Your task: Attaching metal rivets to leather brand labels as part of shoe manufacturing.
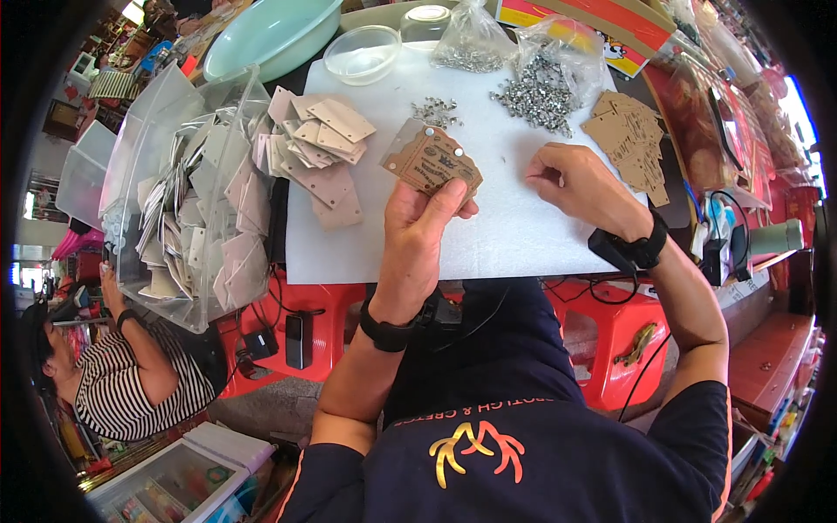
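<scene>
My left hand grips a brown printed cardboard card between thumb and fingers. Round silvery fasteners dot the card, and a paler edge shows behind it. My right hand hovers to the right with thumb and fingertips pinched together; whatever lies between them is hidden. Both are over a white foam sheet. Beyond the card sits a small heap of metal fasteners. A larger heap of fasteners spills from a clear bag. Overlapping brown cards lie beyond my right hand, and pale cards are piled left.
At the left stands a clear plastic bin full of pale cards. A mint basin, clear bowl and another bag of fasteners line the far side. Red stools are below the table. A person in stripes is at lower left.
</scene>
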{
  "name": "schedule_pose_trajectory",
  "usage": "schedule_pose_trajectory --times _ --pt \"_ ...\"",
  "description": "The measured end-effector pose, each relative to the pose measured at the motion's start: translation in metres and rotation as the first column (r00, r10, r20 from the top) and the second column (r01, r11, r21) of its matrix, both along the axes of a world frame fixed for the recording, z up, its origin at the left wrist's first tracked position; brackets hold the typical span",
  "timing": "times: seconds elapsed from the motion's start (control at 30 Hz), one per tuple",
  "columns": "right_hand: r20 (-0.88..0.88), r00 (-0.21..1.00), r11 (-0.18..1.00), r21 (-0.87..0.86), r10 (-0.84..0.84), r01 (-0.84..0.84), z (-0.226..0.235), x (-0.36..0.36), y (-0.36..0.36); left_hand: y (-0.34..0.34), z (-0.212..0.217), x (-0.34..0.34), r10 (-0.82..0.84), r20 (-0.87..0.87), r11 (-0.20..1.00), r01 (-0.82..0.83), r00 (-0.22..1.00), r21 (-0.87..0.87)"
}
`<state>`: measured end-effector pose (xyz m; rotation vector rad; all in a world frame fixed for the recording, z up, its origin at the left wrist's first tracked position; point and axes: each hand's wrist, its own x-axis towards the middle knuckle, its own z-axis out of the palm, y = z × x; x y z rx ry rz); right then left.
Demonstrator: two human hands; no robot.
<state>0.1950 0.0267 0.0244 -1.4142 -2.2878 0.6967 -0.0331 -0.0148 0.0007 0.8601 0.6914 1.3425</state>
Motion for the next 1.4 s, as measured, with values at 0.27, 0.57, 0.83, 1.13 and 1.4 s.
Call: schedule_pose_trajectory --times 0.27,0.57,0.83,1.13,1.4 --pt "-0.494 0.821 0.858 -0.514 -0.287 -0.009 0.015 -0.033 -0.021 0.004 0.001 0.006 -0.013 0.095 0.999 0.016 0.995 -0.032" --pt "-0.646 0.686 0.813 -0.566 -0.335 -0.136 0.015 -0.046 -0.024 0.0 0.0 0.007 -0.036 0.04 0.998 0.034 0.999 0.049" --pt "-0.723 0.605 0.782 -0.571 -0.333 -0.252 0.009 -0.044 -0.024 -0.003 0.002 0.006 -0.065 0.012 0.993 0.063 0.998 0.104" --pt "-0.735 0.482 0.706 -0.647 -0.478 -0.287 0.005 -0.049 -0.032 -0.007 0.01 0.012 0.071 -0.115 0.98 -0.047 0.991 0.195" --pt "-0.774 0.476 0.783 -0.573 -0.418 -0.244 0.003 -0.053 -0.034 -0.006 0.005 0.011 0.06 -0.124 0.975 -0.032 0.991 0.221"
